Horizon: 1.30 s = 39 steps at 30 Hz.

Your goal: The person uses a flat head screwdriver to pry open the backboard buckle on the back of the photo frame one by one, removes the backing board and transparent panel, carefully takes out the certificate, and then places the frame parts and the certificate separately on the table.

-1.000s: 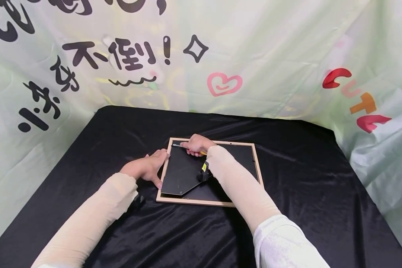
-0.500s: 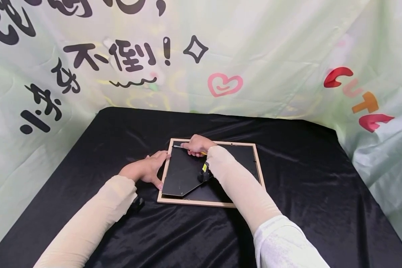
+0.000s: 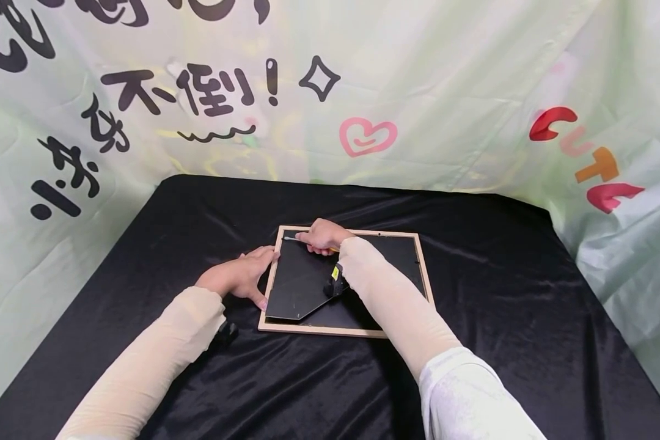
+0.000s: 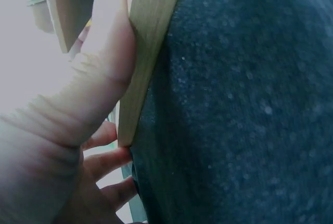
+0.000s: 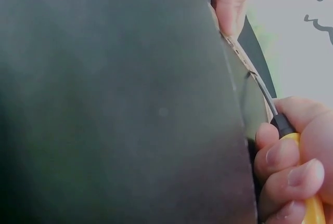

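Note:
A light wooden picture frame (image 3: 330, 331) lies back side up on the black cloth. Over its left half stands a black support flap (image 3: 302, 287) with a slanted corner, its lower edge raised off the black backing. My left hand (image 3: 244, 273) rests against the frame's left side, thumb near the lower corner and fingers spread towards the upper one. In the left wrist view the thumb lies straight along the wooden rail (image 4: 148, 31). My right hand (image 3: 324, 237) grips a screwdriver (image 5: 268, 94) by its yellow handle. Its metal tip meets a small dark tab (image 5: 251, 73) at the frame's inner edge.
Black cloth (image 3: 500, 293) covers the table around the frame. Pale printed curtains (image 3: 445, 91) with writing and a pink heart hang behind and on both sides. A black wrist camera (image 3: 335, 284) under the right forearm hangs close over the flap.

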Tool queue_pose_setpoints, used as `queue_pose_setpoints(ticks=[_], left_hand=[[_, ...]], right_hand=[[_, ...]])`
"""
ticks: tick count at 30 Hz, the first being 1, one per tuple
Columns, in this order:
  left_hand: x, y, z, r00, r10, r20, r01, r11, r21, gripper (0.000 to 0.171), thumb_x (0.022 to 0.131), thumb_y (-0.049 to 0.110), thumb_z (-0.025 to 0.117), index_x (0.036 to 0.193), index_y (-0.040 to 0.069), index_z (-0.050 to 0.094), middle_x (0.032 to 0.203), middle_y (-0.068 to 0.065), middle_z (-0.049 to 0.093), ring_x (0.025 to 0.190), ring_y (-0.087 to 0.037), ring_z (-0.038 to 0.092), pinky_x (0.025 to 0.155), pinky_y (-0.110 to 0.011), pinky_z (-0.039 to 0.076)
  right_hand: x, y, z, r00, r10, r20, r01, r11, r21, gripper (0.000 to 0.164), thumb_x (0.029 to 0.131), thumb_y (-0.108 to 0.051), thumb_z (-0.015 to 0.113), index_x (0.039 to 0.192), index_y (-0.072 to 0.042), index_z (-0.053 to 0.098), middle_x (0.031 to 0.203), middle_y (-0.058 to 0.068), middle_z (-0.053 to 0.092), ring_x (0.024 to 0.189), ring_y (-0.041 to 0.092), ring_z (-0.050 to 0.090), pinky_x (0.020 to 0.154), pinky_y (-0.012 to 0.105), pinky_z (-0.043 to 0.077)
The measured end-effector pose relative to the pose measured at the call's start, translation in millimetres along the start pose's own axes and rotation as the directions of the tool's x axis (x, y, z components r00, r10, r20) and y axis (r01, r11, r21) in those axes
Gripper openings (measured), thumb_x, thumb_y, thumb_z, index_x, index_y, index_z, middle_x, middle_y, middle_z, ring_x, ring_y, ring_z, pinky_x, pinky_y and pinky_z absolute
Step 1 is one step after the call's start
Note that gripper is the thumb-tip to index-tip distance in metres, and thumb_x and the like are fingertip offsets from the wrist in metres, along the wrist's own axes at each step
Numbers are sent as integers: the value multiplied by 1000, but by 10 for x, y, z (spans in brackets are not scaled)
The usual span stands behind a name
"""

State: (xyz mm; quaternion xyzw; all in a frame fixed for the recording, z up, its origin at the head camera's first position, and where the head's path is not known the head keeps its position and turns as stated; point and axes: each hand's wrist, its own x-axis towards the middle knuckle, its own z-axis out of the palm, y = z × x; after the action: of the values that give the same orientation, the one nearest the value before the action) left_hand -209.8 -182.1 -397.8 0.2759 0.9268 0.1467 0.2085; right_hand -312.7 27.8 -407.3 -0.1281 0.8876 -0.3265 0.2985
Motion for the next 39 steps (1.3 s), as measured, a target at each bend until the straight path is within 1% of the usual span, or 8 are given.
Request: queue_pose_setpoints(ticks=[5, 15, 26, 33, 39], left_hand=[[15, 10, -16, 1000, -3, -3, 3, 1000, 24, 109, 63, 30, 91, 144, -9, 29, 152, -25, 22, 142, -39, 17, 106, -65, 21], [29, -22, -7, 1000, -8, 5, 8, 1000, 22, 109, 63, 32, 91, 144, -7, 29, 151, -23, 23, 142, -37, 19, 106, -66, 21], [10, -47, -5, 1000, 12, -5, -12, 1000, 6, 108, 63, 27, 91, 144, -8, 29, 150, -23, 24, 141, -36, 21, 104, -68, 22], [18, -31, -1, 1000, 6, 2, -6, 1000, 14, 110, 63, 29, 91, 144, -8, 28, 152, -24, 22, 142, -36, 21, 105, -67, 21], [12, -5, 1, 1000, 0, 1, 0, 1000, 14, 110, 62, 29, 92, 144, -9, 29, 151, -24, 23, 141, -36, 22, 105, -67, 22]], right_hand=[[19, -8, -16, 1000, -10, 0, 10, 1000, -10, 49, 99, -38, 53, 64, -5, 62, 50, 1, 49, 38, 10, 42, 39, 24, 36], [7, -6, -13, 1000, -30, 1, 30, 999, -11, 50, 99, -39, 52, 63, -5, 60, 49, 0, 48, 38, 9, 42, 39, 23, 36], [3, -23, 1, 999, -52, -14, 51, 998, -32, 52, 100, -40, 51, 62, -6, 60, 48, 0, 48, 38, 10, 43, 40, 24, 37], [6, -17, 7, 998, -58, -10, 58, 998, -34, 51, 99, -39, 52, 62, -5, 60, 48, 1, 48, 37, 10, 44, 40, 24, 38], [4, -8, 11, 998, -57, -8, 57, 998, -26, 51, 99, -39, 52, 62, -5, 60, 48, 0, 47, 37, 10, 43, 40, 24, 38]])
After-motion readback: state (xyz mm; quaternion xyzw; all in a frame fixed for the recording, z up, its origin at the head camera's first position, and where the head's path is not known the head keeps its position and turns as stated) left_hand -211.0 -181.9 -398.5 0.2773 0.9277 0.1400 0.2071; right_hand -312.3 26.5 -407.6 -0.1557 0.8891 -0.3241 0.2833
